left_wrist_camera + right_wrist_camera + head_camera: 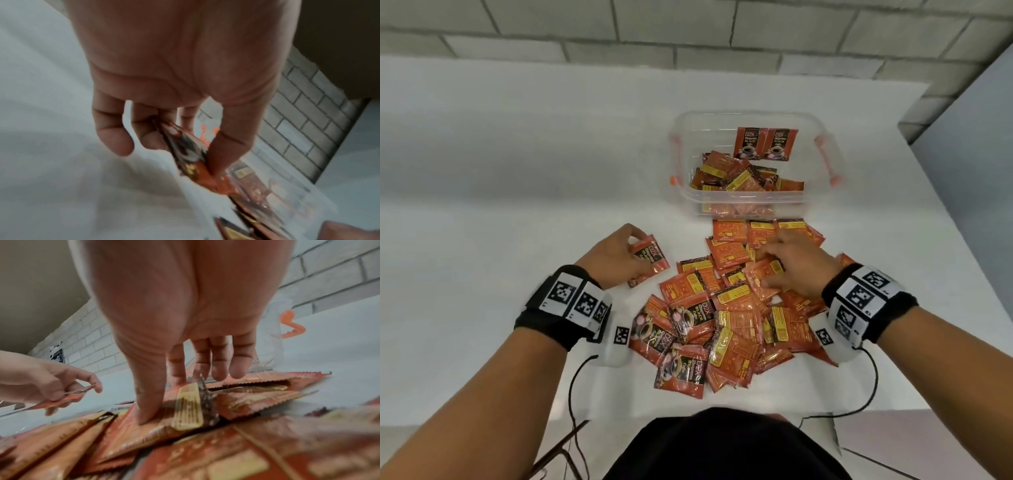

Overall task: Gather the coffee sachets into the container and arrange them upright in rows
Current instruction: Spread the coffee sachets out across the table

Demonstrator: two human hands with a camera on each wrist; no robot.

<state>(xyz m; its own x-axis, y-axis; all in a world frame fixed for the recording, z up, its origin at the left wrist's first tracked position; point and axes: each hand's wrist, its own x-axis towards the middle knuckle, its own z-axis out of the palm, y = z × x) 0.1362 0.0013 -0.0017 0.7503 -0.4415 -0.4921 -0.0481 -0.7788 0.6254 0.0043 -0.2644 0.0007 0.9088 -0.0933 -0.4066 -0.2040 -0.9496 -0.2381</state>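
Note:
Many orange-and-black coffee sachets (pixel 722 318) lie in a loose pile on the white table, just in front of me. Behind the pile stands a clear container (pixel 753 200) with orange latches. Two sachets (pixel 765 144) stand upright against its far wall, and several more lie flat inside. My left hand (pixel 633 253) hovers left of the pile and pinches one sachet (pixel 650 258) (pixel 191 152) between thumb and fingers. My right hand (pixel 774 270) is on the pile's far part. Its thumb (pixel 144 413) and forefinger pinch a sachet (pixel 189 410) whose yellow-labelled end is lifted.
The white table (pixel 500 205) is bare to the left. Its right edge (pixel 941 212) runs close beside the container, and a grey brick wall (pixel 688 31) stands behind it. Black cables (pixel 575 394) hang from both wrist bands near the table's front edge.

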